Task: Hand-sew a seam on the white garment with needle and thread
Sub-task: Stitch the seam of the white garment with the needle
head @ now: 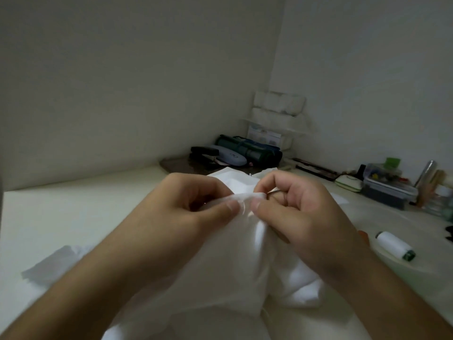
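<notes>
The white garment (220,266) lies bunched on the pale table (73,217) and is lifted at its middle into a folded edge. My left hand (191,207) pinches that edge between thumb and fingers. Close beside it, my right hand (299,209) pinches the same edge with thumb and forefinger, the other fingers curled. A thin dark needle (273,191) shows at the right hand's fingertips, pointing toward the fold. The thread itself is too fine to see. A spool of white thread (394,245) lies on the table to the right.
At the back corner sit a dark rolled pouch (247,149), a stapler (204,151) and stacked white packs (279,104). A clear box of small items (387,185) and upright tools (429,177) stand at the right edge. Walls close in behind and to the right.
</notes>
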A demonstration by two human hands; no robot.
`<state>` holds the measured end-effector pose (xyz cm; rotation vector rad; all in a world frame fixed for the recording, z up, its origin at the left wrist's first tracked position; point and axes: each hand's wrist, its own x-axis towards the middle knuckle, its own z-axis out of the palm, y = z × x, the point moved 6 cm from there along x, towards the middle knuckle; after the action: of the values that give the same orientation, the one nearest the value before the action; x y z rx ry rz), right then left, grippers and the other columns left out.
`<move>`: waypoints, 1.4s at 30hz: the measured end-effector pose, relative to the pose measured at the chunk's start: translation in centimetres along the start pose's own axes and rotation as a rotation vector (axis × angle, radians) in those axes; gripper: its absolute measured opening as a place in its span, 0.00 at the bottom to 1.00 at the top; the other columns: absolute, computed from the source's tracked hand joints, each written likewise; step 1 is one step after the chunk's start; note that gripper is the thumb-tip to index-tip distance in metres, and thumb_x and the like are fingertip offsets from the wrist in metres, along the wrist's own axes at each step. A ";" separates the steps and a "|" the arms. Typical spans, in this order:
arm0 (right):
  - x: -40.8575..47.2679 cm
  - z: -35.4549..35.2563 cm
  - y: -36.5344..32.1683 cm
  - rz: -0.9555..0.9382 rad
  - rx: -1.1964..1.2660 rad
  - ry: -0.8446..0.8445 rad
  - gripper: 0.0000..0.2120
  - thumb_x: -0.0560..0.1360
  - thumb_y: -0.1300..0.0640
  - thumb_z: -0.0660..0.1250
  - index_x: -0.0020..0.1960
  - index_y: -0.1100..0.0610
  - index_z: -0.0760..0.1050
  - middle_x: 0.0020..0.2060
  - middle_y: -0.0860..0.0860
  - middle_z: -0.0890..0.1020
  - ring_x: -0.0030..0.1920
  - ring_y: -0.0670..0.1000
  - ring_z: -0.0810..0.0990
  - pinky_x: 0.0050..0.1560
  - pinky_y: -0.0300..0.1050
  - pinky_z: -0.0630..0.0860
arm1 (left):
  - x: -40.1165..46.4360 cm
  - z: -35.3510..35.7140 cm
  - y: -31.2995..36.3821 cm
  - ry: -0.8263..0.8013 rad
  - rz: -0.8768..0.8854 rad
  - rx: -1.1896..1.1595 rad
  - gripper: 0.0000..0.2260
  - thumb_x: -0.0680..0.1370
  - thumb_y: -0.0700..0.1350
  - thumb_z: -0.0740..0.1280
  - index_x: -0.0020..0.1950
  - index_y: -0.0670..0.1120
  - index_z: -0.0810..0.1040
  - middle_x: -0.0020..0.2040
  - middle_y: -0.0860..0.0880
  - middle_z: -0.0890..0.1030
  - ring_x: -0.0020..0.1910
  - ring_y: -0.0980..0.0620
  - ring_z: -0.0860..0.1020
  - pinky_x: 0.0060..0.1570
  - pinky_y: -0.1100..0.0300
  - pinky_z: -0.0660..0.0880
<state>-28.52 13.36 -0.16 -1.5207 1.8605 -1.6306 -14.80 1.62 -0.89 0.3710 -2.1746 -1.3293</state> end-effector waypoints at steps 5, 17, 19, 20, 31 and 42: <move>-0.7 -0.4 -1.0 -0.096 -0.046 0.076 0.08 0.78 0.64 0.73 0.49 0.52 0.78 0.26 0.47 0.62 0.25 0.46 0.59 0.25 0.36 0.62 | -0.4 -0.2 -1.1 0.042 -0.018 -0.093 0.14 0.75 0.58 0.69 0.51 0.50 0.88 0.41 0.44 0.88 0.44 0.37 0.87 0.44 0.36 0.82; -0.5 0.8 -0.8 -0.035 -0.130 -0.029 0.08 0.76 0.59 0.76 0.39 0.58 0.81 0.24 0.48 0.63 0.24 0.46 0.59 0.25 0.36 0.59 | -0.6 0.2 -0.4 0.004 0.147 -0.059 0.10 0.79 0.52 0.68 0.50 0.51 0.88 0.42 0.48 0.87 0.42 0.51 0.85 0.41 0.49 0.78; -0.4 0.7 -0.8 -0.034 -0.131 -0.024 0.08 0.76 0.61 0.75 0.38 0.57 0.82 0.24 0.48 0.64 0.24 0.47 0.59 0.25 0.35 0.59 | -0.7 0.0 -0.2 0.024 0.153 -0.018 0.11 0.78 0.54 0.68 0.50 0.51 0.88 0.41 0.48 0.87 0.43 0.44 0.85 0.42 0.43 0.79; -0.3 0.6 -0.8 -0.031 -0.127 -0.024 0.08 0.76 0.62 0.75 0.38 0.57 0.82 0.24 0.49 0.64 0.24 0.47 0.60 0.25 0.36 0.60 | -0.7 0.0 -0.2 0.034 0.153 -0.006 0.11 0.78 0.55 0.68 0.50 0.51 0.88 0.40 0.48 0.86 0.43 0.43 0.85 0.42 0.43 0.79; 0.2 -1.4 0.5 0.189 0.268 0.062 0.02 0.68 0.62 0.67 0.36 0.60 0.76 0.24 0.49 0.61 0.26 0.49 0.57 0.26 0.39 0.56 | -0.9 -0.6 -0.2 0.108 0.082 -0.062 0.13 0.75 0.57 0.70 0.50 0.50 0.88 0.39 0.46 0.86 0.40 0.43 0.86 0.42 0.43 0.79; 0.3 -3.4 0.4 0.137 0.066 0.279 0.18 0.83 0.63 0.59 0.62 0.49 0.83 0.31 0.51 0.64 0.30 0.48 0.61 0.28 0.44 0.61 | -1.1 -0.4 -0.1 0.074 0.048 -0.095 0.13 0.76 0.56 0.70 0.50 0.50 0.88 0.38 0.47 0.87 0.38 0.47 0.86 0.39 0.49 0.79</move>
<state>-31.34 15.08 0.82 -1.1605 1.9753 -1.8964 -13.68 1.89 -1.20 0.3240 -2.0395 -1.3651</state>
